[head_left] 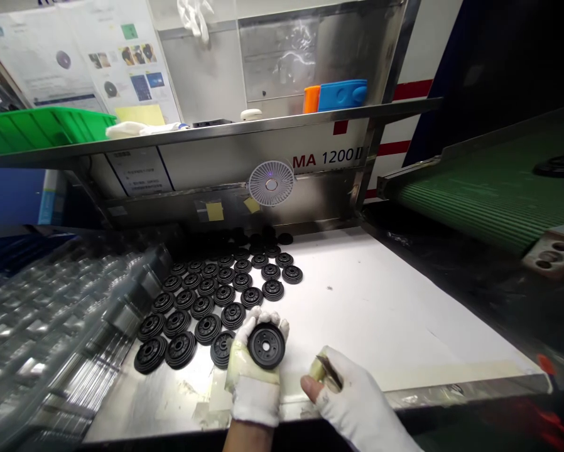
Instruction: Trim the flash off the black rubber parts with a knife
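The gloved left hand (256,383) cups a black rubber disc (266,346); the gloved right hand (357,402) pinches a slim dark tool (330,371), near rows of discs (207,329).

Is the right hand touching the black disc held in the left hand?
Apart. The head view shows the right hand clear of the black disc, which sits on the left hand, with a plain gap between them.

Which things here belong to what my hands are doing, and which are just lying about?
In use: left hand holding a black ribbed disc; right hand pinching a slim dark tool; rows of matching discs.
Lying about: green crate, small fan, blue-and-orange item, green conveyor belt.
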A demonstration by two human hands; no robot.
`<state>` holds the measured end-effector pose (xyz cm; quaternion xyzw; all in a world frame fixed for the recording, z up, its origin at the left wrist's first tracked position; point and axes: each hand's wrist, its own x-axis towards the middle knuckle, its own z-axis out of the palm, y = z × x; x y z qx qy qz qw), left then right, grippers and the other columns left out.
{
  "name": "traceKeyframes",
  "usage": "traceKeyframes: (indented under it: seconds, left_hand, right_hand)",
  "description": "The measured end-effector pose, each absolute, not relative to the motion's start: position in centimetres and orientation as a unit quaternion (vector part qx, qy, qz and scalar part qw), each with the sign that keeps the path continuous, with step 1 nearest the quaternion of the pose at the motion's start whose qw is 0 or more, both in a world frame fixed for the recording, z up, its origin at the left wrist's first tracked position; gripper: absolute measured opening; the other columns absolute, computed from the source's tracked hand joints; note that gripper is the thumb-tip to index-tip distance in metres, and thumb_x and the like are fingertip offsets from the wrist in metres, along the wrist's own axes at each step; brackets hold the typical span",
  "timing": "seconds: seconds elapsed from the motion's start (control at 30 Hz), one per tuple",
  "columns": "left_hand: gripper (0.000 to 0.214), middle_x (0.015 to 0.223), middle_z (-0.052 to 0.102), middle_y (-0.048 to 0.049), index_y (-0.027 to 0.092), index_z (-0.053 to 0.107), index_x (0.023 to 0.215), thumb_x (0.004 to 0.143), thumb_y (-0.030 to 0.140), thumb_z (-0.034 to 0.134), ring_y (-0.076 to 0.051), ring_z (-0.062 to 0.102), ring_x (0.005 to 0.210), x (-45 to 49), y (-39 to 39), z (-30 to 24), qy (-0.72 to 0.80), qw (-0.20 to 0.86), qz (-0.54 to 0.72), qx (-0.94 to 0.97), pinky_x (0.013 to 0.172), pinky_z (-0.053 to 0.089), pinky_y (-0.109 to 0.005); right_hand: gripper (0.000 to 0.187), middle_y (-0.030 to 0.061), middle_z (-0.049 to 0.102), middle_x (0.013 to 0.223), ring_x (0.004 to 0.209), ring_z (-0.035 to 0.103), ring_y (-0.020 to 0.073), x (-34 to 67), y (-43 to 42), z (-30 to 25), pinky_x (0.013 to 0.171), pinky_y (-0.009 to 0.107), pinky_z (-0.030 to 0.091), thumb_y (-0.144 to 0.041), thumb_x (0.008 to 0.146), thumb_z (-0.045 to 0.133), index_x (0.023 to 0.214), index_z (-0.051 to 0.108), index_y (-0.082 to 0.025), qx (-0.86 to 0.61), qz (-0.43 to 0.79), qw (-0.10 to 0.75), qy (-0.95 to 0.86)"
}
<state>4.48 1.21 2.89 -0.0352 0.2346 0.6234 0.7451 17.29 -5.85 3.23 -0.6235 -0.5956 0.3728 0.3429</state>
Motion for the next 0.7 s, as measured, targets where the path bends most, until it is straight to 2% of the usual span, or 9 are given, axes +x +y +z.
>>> traceKeyframes:
  seconds: [0.03,0.1,0.17,0.23,0.33,0.4,0.5,0.6,0.7]
  left_hand:
    - [0.007,0.073,0.058,-0.0051,0.014,0.058,0.077,0.075,0.010,0.053,-0.017,0.058,0.075,4.5,1.1,3.0,0.240,0.743,0.623,-0.035,0.079,0.049,-0.041]
    - [0.008,0.076,0.059,-0.0054,0.014,0.058,0.080,0.074,0.010,0.054,-0.018,0.059,0.077,4.5,1.0,3.3,0.255,0.738,0.623,-0.034,0.080,0.049,-0.044]
    - [0.010,0.078,0.059,-0.0058,0.014,0.059,0.082,0.074,0.010,0.055,-0.019,0.059,0.079,4.7,0.8,3.7,0.270,0.736,0.619,-0.035,0.081,0.048,-0.045]
    - [0.010,0.081,0.060,-0.0063,0.014,0.059,0.082,0.074,0.010,0.055,-0.019,0.060,0.081,4.9,0.7,3.9,0.281,0.735,0.616,-0.042,0.081,0.048,-0.046]
    - [0.010,0.083,0.061,-0.0070,0.013,0.059,0.081,0.074,0.010,0.053,-0.020,0.060,0.083,5.2,0.6,4.0,0.277,0.739,0.613,-0.039,0.082,0.048,-0.046]
    - [0.009,0.082,0.061,-0.0075,0.013,0.060,0.080,0.075,0.010,0.052,-0.020,0.060,0.084,5.4,0.5,4.0,0.270,0.740,0.615,-0.026,0.082,0.048,-0.045]
    - [0.010,0.082,0.062,-0.0078,0.013,0.060,0.080,0.076,0.011,0.051,-0.020,0.061,0.083,5.5,0.2,4.1,0.263,0.739,0.621,-0.009,0.082,0.049,-0.043]
    - [0.010,0.080,0.062,-0.0073,0.014,0.061,0.079,0.076,0.012,0.052,-0.019,0.061,0.083,5.5,0.0,4.2,0.264,0.741,0.617,-0.016,0.083,0.048,-0.043]
    - [0.010,0.078,0.063,-0.0062,0.015,0.060,0.077,0.075,0.011,0.052,-0.018,0.062,0.079,5.4,0.1,4.3,0.269,0.744,0.610,-0.042,0.084,0.047,-0.044]
  right_hand:
    - [0.022,-0.0004,0.055,0.064,0.063,0.055,0.0206,18.1,-5.8,3.3,0.057,0.029,0.041,-0.042,0.069,0.058,0.074,0.049,-0.022,-0.668,0.339,0.293,-0.594]
    - [0.037,0.0002,0.059,0.072,0.068,0.057,0.0242,19.7,-6.0,3.3,0.062,0.034,0.043,-0.034,0.059,0.067,0.091,0.053,-0.025,-0.733,0.273,0.217,-0.584]
    - [0.051,0.0021,0.061,0.084,0.075,0.059,0.0255,20.7,-6.4,3.3,0.067,0.036,0.044,-0.039,0.064,0.064,0.111,0.047,-0.029,-0.732,0.254,0.218,-0.593]
    - [0.045,0.0034,0.061,0.086,0.074,0.059,0.0239,21.1,-7.0,3.2,0.066,0.035,0.045,-0.047,0.077,0.050,0.118,0.042,-0.029,-0.697,0.249,0.269,-0.616]
    - [0.027,0.0030,0.059,0.077,0.069,0.058,0.0204,20.2,-7.4,3.0,0.062,0.031,0.044,-0.043,0.089,0.030,0.100,0.048,-0.026,-0.651,0.245,0.339,-0.634]
    - [0.025,0.0021,0.058,0.074,0.068,0.057,0.0182,19.2,-7.3,2.5,0.062,0.029,0.043,-0.039,0.090,0.028,0.085,0.047,-0.024,-0.620,0.258,0.366,-0.645]
    - [0.027,0.0011,0.057,0.072,0.065,0.055,0.0164,17.6,-6.6,1.8,0.060,0.027,0.042,-0.040,0.089,0.029,0.078,0.046,-0.024,-0.583,0.276,0.386,-0.659]
    - [0.029,0.0014,0.058,0.070,0.062,0.054,0.0162,16.4,-6.2,1.4,0.055,0.025,0.040,-0.043,0.088,0.031,0.076,0.048,-0.023,-0.601,0.262,0.370,-0.658]
    - [0.029,0.0000,0.057,0.064,0.058,0.052,0.0156,16.0,-6.4,1.9,0.049,0.023,0.036,-0.044,0.084,0.041,0.067,0.051,-0.023,-0.591,0.294,0.299,-0.689]
